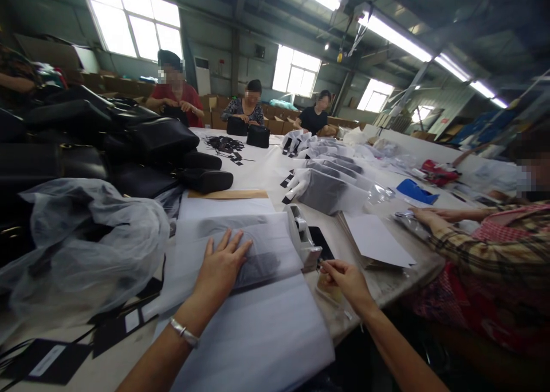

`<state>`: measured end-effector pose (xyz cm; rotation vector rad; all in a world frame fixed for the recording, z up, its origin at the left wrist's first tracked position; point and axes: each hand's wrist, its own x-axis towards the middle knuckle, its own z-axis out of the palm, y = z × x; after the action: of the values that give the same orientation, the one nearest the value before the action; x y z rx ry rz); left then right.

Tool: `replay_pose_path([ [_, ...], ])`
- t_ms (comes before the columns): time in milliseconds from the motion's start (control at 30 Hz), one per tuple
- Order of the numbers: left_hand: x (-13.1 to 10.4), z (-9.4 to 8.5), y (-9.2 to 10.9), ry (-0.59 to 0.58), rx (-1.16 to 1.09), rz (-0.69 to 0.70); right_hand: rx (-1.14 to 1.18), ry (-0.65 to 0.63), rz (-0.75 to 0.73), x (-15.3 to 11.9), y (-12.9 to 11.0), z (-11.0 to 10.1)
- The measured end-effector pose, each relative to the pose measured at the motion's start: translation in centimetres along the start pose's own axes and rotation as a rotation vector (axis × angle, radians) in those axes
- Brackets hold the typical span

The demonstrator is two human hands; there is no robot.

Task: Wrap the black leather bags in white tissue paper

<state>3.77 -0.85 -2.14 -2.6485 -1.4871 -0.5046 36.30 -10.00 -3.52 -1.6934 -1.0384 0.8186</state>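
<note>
My left hand (226, 260) lies flat with its fingers spread, pressing white tissue paper (184, 271) over a dark thing (258, 263) that shows faintly through it. More sheets of white paper (258, 334) lie beneath, towards me. To the right, my right hand (346, 280) is closed in a pinch at the front end of a tape dispenser (303, 237). What the fingertips hold is too small to make out. A yellowish, clear-edged item (329, 289) rests on the table under that hand.
Black bags (146, 140) are heaped at left behind a crumpled translucent sheet (103, 237). Black tags (47, 360) lie front left. Grey wrapped bags (322, 188) line up beyond the dispenser, with white cards (378, 240) to their right. A co-worker's arm (455, 220) reaches in at right; several people work across the table.
</note>
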Motion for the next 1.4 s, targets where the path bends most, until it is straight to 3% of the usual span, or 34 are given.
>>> replay_pose_path([
  [100, 0.0, 0.0, 0.1, -0.004, 0.012, 0.0, -0.294, 0.04, -0.193, 0.1, -0.7, -2.0],
  [167, 0.1, 0.0, 0.1, -0.004, 0.01, -0.003, -0.514, 0.02, -0.406, 0.1, -2.0, -3.1],
  [300, 0.1, 0.1, 0.0, -0.006, -0.003, -0.008, -0.774, -0.232, -0.767, 1.0, -6.1, -3.0],
  [400, 0.0, 0.3, -0.1, -0.001, -0.002, -0.004, -0.816, -0.428, -0.915, 2.6, -9.4, -0.5],
  [533, 0.0, 0.6, -0.1, -0.002, 0.014, -0.008, -0.823, -0.587, -1.033, 5.6, -12.5, 4.5],
  [733, 0.0, 1.0, -0.2, 0.027, 0.011, -0.015, -0.904, -0.74, -1.089, 11.8, -14.5, 11.5],
  [900, 0.0, 1.1, -0.2, 0.05, 0.013, -0.029, -1.129, -0.843, -1.055, 14.5, -15.9, 14.4],
  [1000, 0.0, 1.2, -0.2, 0.054, 0.009, -0.028, -1.242, -0.797, -1.048, 15.2, -16.3, 14.9],
  [1133, 0.0, 1.3, -0.2, 0.048, -0.007, -0.026, -1.304, -0.529, -0.819, 17.2, -15.6, 13.9],
  [1267, 0.0, 1.1, -0.2, 0.03, -0.034, -0.027, -1.218, -0.23, -0.661, 18.0, -13.6, 9.8],
  [1400, 0.1, 1.0, -0.2, 0.031, -0.043, -0.026, -1.064, -0.03, -0.577, 15.0, -10.0, 4.3],
])
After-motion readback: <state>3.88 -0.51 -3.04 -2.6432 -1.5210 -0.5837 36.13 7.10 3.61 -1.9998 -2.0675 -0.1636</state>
